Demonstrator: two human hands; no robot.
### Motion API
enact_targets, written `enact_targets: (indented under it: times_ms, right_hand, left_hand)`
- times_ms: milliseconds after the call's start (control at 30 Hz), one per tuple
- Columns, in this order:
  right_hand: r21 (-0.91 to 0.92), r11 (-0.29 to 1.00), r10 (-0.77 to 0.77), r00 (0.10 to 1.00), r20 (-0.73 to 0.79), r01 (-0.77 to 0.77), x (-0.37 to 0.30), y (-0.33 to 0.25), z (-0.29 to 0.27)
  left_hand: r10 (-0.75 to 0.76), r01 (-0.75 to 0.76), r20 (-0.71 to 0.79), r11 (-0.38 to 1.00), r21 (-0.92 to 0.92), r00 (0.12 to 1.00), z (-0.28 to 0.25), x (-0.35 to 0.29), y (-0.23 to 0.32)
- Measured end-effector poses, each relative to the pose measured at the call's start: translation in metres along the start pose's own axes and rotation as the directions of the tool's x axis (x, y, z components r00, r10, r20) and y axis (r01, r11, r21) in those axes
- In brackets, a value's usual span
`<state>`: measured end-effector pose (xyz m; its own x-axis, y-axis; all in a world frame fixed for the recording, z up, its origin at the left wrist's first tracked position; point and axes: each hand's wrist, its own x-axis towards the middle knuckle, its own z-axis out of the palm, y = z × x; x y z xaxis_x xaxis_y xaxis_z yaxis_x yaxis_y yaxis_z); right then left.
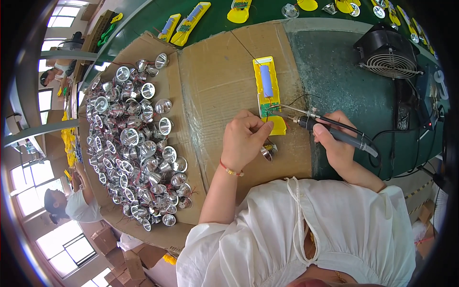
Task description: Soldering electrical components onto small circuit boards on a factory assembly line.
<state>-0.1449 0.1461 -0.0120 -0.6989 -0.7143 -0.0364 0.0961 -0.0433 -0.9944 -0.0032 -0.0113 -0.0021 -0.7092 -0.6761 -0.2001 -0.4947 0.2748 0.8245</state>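
Two co-workers (83,208) appear at far left, beyond dozens of reflectors (129,136) heaped on cardboard (215,71), too tangled to count exactly. Your left hand (246,136) has thumb and forefinger pressed together; what lies between them is hidden. One loose reflector (268,152) sits just below those fingertips. One open yellow housing (275,126), carrying one purple battery (266,81) and one green board (264,111), lies between your hands, its lower end just beside your left fingertips and well apart from your right hand (337,138). That hand grips one soldering iron (354,141), its tip at the board. One black fan (389,64) stands at far right.
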Motion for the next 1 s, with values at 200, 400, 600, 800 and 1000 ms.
enact_targets:
  times_ms: [200,400,600,800,1000]
  right_hand:
    - [-0.018,0.998,0.061,0.998,0.024,-0.061,0.002,0.0,0.001]
    - [-0.028,0.998,0.051,0.999,0.013,-0.05,0.006,-0.006,0.002]
    - [-0.09,0.995,0.05,0.997,0.055,-0.045,0.007,-0.01,0.001]
    - [-0.002,1.0,0.029,0.999,-0.022,-0.029,0.002,-0.016,0.001]
    - [0.049,0.998,-0.025,0.999,-0.038,0.027,0.0,-0.008,-0.009]
  left_hand:
    - [-0.002,0.002,-0.02,1.0,0.002,1.0,-0.001,0.003,-0.001]
    - [-0.012,0.013,-0.01,0.998,0.057,1.0,-0.003,0.004,0.002]
    - [-0.024,0.024,-0.007,0.998,0.058,1.0,-0.003,0.004,0.002]
    - [-0.058,0.054,0.044,0.995,0.087,0.997,-0.006,0.006,0.002]
    - [-0.066,0.062,0.04,0.994,0.092,0.997,-0.005,0.005,0.001]
